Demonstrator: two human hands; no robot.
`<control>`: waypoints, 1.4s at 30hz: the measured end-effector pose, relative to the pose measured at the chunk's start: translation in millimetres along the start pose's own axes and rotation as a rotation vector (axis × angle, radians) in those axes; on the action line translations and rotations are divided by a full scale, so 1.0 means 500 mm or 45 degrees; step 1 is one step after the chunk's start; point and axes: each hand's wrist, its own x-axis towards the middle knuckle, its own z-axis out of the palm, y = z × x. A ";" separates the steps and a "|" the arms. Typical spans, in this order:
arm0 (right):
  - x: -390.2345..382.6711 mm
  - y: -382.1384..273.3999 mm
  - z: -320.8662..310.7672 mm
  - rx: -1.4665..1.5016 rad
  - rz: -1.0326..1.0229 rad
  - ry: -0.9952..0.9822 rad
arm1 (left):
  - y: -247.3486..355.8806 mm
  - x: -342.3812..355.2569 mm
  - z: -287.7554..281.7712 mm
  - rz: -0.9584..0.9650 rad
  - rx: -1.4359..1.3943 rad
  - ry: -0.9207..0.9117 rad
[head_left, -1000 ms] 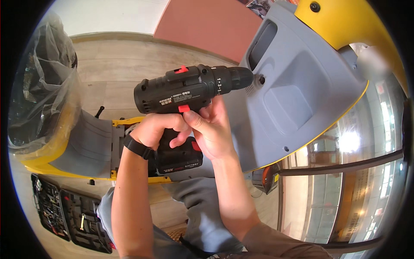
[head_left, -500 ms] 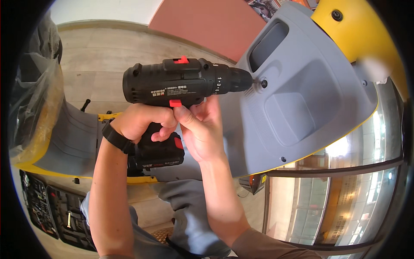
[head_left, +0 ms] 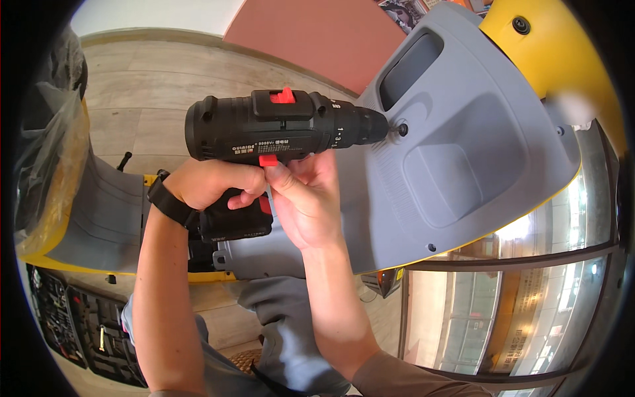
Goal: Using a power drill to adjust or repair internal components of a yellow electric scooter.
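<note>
- A black power drill (head_left: 264, 129) with red switches lies level across the middle of the frame, its nose pointing right.
- The left hand (head_left: 215, 186), black band (head_left: 173, 205) at its wrist, is curled around the drill's handle, above the battery (head_left: 238, 218).
- The right hand (head_left: 307, 198) holds the drill's front from below, its thumb at the lower red switch (head_left: 268, 161).
- The drill's nose is just beside a dark round fastener (head_left: 402, 130) on a grey molded panel (head_left: 370, 198); whether the bit touches it, I cannot tell.
- A yellow body part (head_left: 552, 33) fills the upper right corner.
- At left, clear plastic (head_left: 49, 132) drapes over a dark thing, near a grey curved section (head_left: 109, 205).
- An unfolded black tool case (head_left: 106, 360) lies at lower left.
- A reddish-brown board (head_left: 304, 46) stands at the top.
</note>
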 end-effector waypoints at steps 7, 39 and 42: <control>0.008 0.006 -0.010 -0.099 0.004 0.064 | 0.002 0.009 -0.007 0.050 0.002 -0.007; 0.015 -0.060 -0.016 0.312 -0.200 0.432 | 0.031 0.005 -0.005 -0.011 -0.017 -0.131; 0.016 -0.068 -0.014 0.441 -0.217 0.486 | 0.030 0.003 0.005 0.013 -0.094 -0.092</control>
